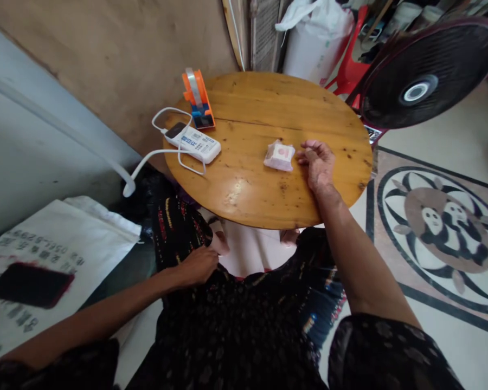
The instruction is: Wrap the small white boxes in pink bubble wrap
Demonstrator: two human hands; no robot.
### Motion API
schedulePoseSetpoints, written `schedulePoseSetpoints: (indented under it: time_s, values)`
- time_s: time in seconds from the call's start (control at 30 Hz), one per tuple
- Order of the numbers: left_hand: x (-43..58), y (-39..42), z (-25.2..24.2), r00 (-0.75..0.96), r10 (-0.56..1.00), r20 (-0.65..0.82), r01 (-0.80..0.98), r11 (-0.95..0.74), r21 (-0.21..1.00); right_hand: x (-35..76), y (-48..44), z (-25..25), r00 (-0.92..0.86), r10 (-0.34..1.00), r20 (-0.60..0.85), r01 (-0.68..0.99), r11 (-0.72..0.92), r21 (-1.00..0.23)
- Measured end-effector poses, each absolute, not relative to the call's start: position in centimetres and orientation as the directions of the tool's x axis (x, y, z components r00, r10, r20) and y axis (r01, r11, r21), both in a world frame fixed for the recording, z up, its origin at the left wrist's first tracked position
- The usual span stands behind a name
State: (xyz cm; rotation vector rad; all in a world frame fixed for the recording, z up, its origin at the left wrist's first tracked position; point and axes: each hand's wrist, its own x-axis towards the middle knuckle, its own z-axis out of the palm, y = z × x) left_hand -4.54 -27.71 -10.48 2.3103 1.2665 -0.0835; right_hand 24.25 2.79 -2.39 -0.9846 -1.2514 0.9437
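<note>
On the brown wooden table [260, 203], a small pinkish plastic packet [280, 156] looks light; pinch its sides. Right hand [319, 165] loosely spread; left hand [198, 265], can't tell.

One camera sits on the person's head and looks forward and steeply down, past the dark clothes [244, 325] at the near edge. Both the left hand [199, 264] and the right hand [318, 161] fall inside the view. The table [242, 149] lies close, in the middle, nearly its whole top showing (the lens takes in plenty of room), with a wall [162, 49] at far left, a fan [418, 92] at far right and a white bag [315, 49] beyond the far edge.
</note>
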Motion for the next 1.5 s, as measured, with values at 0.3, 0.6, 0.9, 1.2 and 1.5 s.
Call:
schedulePoseSetpoints:
  time_s: [0.3, 0.6, 0.9, 1.2, 1.5]
  values:
    - [-4.0, -28.3, -12.0, 0.503, 0.804, -0.316, 0.86, -0.431, 0.273, 24.2, 2.8, -2.0, 0.07, 0.948, 0.311, -0.057, 0.315, -0.947]
    - [-2.8, -30.3, -9.9, 0.462, 0.841, -0.282, 0.881, -0.4, 0.252, 24.0, 2.6, -1.8, 0.07, 0.953, 0.294, -0.091, 0.3, -0.95]
    - [0.2, -31.0, -7.0, 0.54, 0.789, -0.295, 0.814, -0.399, 0.422, 23.4, 1.5, -0.7, 0.083, 0.973, 0.217, -0.065, 0.223, -0.973]
    - [3.9, -17.0, 3.0, 0.231, 0.834, 0.501, 0.594, -0.529, 0.606, 23.7, 1.7, -1.0, 0.071, 0.985, 0.157, -0.113, 0.164, -0.98]
    - [3.6, -1.9, 2.5, 0.323, 0.934, 0.151, 0.553, -0.316, 0.771, 24.0, 1.2, -0.4, -0.086, 0.984, 0.155, -0.125, 0.143, -0.982]
